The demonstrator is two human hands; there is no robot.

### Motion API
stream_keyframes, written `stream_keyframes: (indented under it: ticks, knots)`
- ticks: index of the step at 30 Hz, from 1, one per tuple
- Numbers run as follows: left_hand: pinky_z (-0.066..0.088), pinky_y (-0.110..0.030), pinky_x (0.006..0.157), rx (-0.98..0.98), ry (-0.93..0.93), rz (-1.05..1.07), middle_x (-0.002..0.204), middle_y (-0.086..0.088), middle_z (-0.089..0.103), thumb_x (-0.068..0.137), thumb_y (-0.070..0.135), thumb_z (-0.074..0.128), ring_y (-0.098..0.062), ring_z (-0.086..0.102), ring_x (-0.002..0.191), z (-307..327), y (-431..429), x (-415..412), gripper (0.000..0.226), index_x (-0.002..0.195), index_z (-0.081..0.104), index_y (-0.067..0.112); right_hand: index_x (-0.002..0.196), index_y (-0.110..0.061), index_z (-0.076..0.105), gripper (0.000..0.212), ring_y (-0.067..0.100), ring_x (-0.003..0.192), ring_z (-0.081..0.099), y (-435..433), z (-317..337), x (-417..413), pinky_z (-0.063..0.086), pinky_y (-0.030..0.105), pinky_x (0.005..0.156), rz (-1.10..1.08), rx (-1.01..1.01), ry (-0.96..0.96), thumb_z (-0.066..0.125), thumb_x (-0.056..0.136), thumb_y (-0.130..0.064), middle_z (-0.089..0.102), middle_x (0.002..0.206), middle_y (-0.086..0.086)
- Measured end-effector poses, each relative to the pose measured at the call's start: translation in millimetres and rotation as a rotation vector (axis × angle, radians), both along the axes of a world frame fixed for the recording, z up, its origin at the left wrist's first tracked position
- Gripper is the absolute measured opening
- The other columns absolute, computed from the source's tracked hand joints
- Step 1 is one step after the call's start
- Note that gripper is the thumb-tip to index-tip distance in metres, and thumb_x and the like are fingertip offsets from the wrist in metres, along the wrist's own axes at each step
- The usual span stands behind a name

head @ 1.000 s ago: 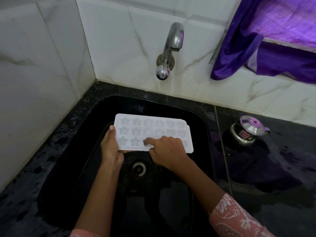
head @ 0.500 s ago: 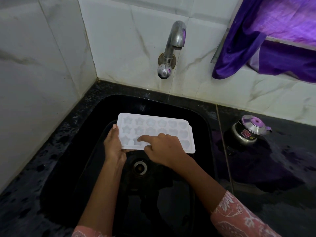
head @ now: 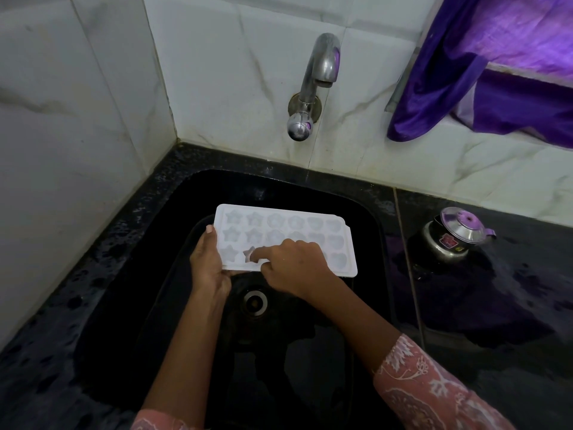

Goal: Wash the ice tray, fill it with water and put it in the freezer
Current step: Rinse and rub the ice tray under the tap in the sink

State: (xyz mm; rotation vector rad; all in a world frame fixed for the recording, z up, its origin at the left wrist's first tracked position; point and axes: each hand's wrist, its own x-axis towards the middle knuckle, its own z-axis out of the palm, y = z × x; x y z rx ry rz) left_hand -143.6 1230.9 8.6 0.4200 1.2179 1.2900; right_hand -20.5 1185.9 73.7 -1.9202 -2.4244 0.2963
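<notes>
Since the earlier frames, the right hand index finger has shifted leftward to a near-row star cell of the ice tray. Left hand grips the tray's left edge, above the sink drain. Cells appear empty. Risk: one-sided hold may let the tray tip.

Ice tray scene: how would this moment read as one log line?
step: washing | ice tray: held over sink | left hand: grips left edge | right hand: finger rubbing star cell | tap: no water visible
</notes>
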Motion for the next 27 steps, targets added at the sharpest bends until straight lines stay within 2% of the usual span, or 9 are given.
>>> stream_keyframes:
  ticks: [4, 9, 13, 15, 19, 21, 23, 25, 27]
  knots:
    - [0.054, -0.038, 0.063, 0.006, 0.004, -0.016, 0.09, -0.003, 0.068, 0.097, 0.036, 0.044, -0.02, 0.067, 0.079, 0, 0, 4, 0.026, 0.1, 0.061, 0.017, 0.127, -0.035, 0.052, 0.036, 0.026, 0.09, 0.06, 1, -2, -4, 0.03, 0.028, 0.067, -0.004, 0.038, -0.019, 0.034, 0.097, -0.027, 0.062, 0.104, 0.006]
    - [0.054, -0.037, 0.063, -0.001, -0.003, 0.003, 0.09, -0.004, 0.068, 0.097, 0.036, 0.044, -0.02, 0.066, 0.079, 0, -1, 3, 0.029, 0.107, 0.061, 0.014, 0.126, -0.035, 0.054, 0.036, 0.026, 0.095, 0.059, 4, -2, -4, 0.033, 0.026, 0.071, -0.016, -0.017, 0.031, 0.035, 0.096, -0.027, 0.061, 0.11, 0.006]
    - [0.057, -0.033, 0.055, -0.008, 0.001, -0.006, 0.09, -0.004, 0.068, 0.097, 0.036, 0.044, -0.02, 0.067, 0.077, -2, 0, 1, 0.029, 0.107, 0.06, 0.014, 0.127, -0.036, 0.053, 0.036, 0.026, 0.098, 0.059, 4, -2, -4, 0.033, 0.027, 0.072, -0.001, -0.044, 0.03, 0.035, 0.096, -0.028, 0.061, 0.114, 0.006]
    - [0.056, -0.034, 0.058, -0.011, -0.002, -0.011, 0.091, -0.004, 0.068, 0.097, 0.036, 0.045, -0.02, 0.067, 0.078, -2, 1, 0, 0.029, 0.107, 0.06, 0.014, 0.127, -0.037, 0.052, 0.037, 0.026, 0.097, 0.059, 2, -1, -4, 0.033, 0.027, 0.071, 0.015, -0.041, 0.03, 0.035, 0.096, -0.027, 0.062, 0.113, 0.006]
    - [0.054, -0.038, 0.063, -0.009, -0.023, -0.015, 0.095, -0.006, 0.068, 0.096, 0.037, 0.046, -0.022, 0.067, 0.082, -2, 2, 0, 0.03, 0.109, 0.061, 0.015, 0.125, -0.035, 0.054, 0.036, 0.025, 0.09, 0.059, 1, 1, 0, 0.03, 0.026, 0.068, 0.004, -0.03, 0.035, 0.035, 0.096, -0.026, 0.061, 0.098, 0.006]
    - [0.055, -0.037, 0.062, -0.019, -0.033, -0.023, 0.096, -0.007, 0.069, 0.096, 0.038, 0.045, -0.022, 0.067, 0.083, -5, 4, -2, 0.032, 0.112, 0.061, 0.014, 0.124, -0.03, 0.053, 0.034, 0.024, 0.079, 0.056, 2, 4, -3, 0.028, 0.027, 0.066, -0.004, 0.009, 0.034, 0.034, 0.096, -0.026, 0.051, 0.077, 0.001]
    - [0.056, -0.036, 0.06, -0.025, -0.056, -0.041, 0.099, -0.008, 0.069, 0.096, 0.039, 0.045, -0.023, 0.068, 0.083, -8, 5, -4, 0.035, 0.112, 0.062, 0.014, 0.125, -0.029, 0.05, 0.033, 0.021, 0.071, 0.05, 3, 8, -7, 0.028, 0.026, 0.065, -0.016, 0.052, 0.06, 0.035, 0.096, -0.027, 0.041, 0.067, -0.002]
    - [0.055, -0.035, 0.061, -0.028, -0.063, -0.055, 0.1, -0.009, 0.07, 0.095, 0.041, 0.046, -0.022, 0.07, 0.08, -11, 6, -5, 0.035, 0.109, 0.064, 0.015, 0.128, -0.032, 0.049, 0.036, 0.025, 0.078, 0.055, 4, 11, -12, 0.03, 0.027, 0.067, -0.005, 0.056, 0.09, 0.036, 0.095, -0.027, 0.05, 0.077, 0.003]
    - [0.056, -0.034, 0.061, -0.036, -0.068, -0.055, 0.099, -0.008, 0.07, 0.095, 0.042, 0.046, -0.019, 0.07, 0.075, -14, 7, -6, 0.033, 0.106, 0.065, 0.016, 0.131, -0.035, 0.047, 0.039, 0.028, 0.091, 0.059, 6, 11, -19, 0.031, 0.027, 0.069, 0.035, 0.026, 0.078, 0.037, 0.095, -0.026, 0.06, 0.096, 0.009]
